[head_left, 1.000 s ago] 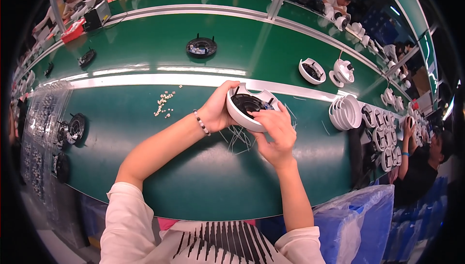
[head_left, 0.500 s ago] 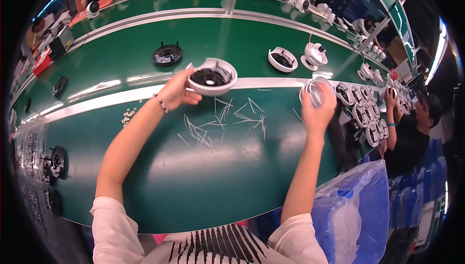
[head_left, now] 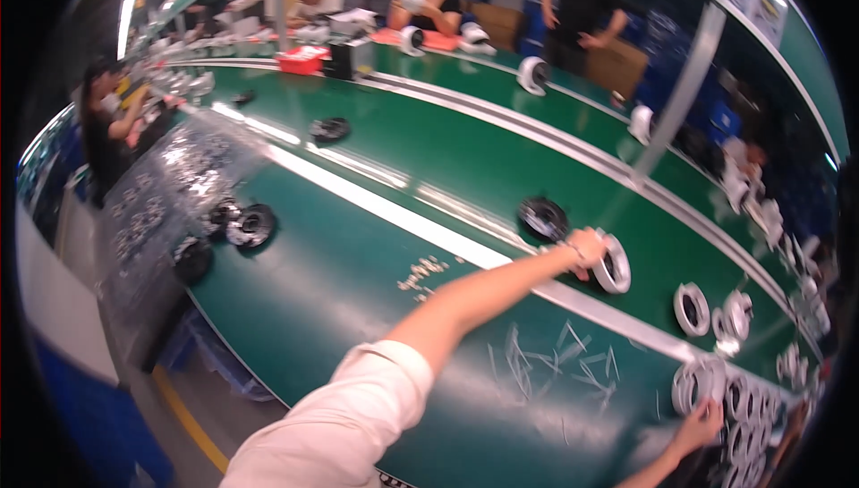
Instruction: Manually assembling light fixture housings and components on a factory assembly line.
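Observation:
Stretched out over the far green strip, my left hand point(head_left: 583, 250) is closed on the near rim of a white round housing point(head_left: 615, 264); motion blurs both, and its inside is hard to make out. A black round part point(head_left: 543, 218) lies just left of that hand. Low on the right, my right hand point(head_left: 701, 427) grips a white round shell point(head_left: 696, 384) at its lower edge, beside rows of white housings point(head_left: 744, 430). Farther along the strip, between my hands and the right rim, sits another white housing with a dark inside point(head_left: 691, 309).
Thin white strips point(head_left: 559, 363) and small beige pieces point(head_left: 423, 275) lie scattered on the green table point(head_left: 358, 309). Black round parts point(head_left: 251, 226) stand by clear plastic packaging point(head_left: 152, 193) at the left end. A metal post point(head_left: 684, 94) rises beyond; several people are around the line.
The view has swung left, bringing the table's left end in. My left hand has carried the white housing out over the far strip. The right hand still holds its shell near the rows.

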Demonstrator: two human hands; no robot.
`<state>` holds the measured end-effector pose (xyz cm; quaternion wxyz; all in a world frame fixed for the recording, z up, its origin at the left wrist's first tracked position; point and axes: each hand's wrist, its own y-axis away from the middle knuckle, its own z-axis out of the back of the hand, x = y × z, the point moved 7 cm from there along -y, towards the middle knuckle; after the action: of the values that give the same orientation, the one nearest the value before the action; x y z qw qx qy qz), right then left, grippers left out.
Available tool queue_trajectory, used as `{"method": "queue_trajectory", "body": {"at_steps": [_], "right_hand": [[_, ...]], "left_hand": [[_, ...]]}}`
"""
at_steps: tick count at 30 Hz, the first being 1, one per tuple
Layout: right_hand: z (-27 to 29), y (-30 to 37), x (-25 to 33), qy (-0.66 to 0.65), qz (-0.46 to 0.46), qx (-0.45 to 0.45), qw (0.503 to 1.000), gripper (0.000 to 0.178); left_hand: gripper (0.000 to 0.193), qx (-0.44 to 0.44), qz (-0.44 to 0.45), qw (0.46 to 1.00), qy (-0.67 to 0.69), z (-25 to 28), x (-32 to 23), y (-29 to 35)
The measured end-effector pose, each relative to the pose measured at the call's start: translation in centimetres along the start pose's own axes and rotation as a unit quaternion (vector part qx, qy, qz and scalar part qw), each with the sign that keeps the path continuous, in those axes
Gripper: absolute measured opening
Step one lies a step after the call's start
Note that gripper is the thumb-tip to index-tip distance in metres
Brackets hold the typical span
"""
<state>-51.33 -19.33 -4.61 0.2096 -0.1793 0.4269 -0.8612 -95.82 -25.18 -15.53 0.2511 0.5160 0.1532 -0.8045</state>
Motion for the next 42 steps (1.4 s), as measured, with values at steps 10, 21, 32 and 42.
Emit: {"method": "queue_trajectory", "body": {"at_steps": [10,21,32,42], "right_hand": [[11.9,2.4,22.2,-0.260,0.222,-0.070,0.937,0.005],[12.6,12.1,32.2,-0.467,0.291,0.179,0.816,0.016],[10.5,19.8,37.3,-0.385,0.307,0.444,0.748,0.019],[7.0,17.3,36.0,-0.234,0.412,0.527,0.706,0.117]], "left_hand": [[0.037,-0.284,-0.026,0.864,-0.414,11.3,-0.6,-0.4],[0.030,-0.181,0.041,0.961,-0.207,11.9,0.9,-0.7],[0.031,-0.307,-0.149,0.898,0.279,15.8,2.8,16.4],[0.033,-0.296,-0.080,0.851,0.427,17.2,7.6,30.0]]}}
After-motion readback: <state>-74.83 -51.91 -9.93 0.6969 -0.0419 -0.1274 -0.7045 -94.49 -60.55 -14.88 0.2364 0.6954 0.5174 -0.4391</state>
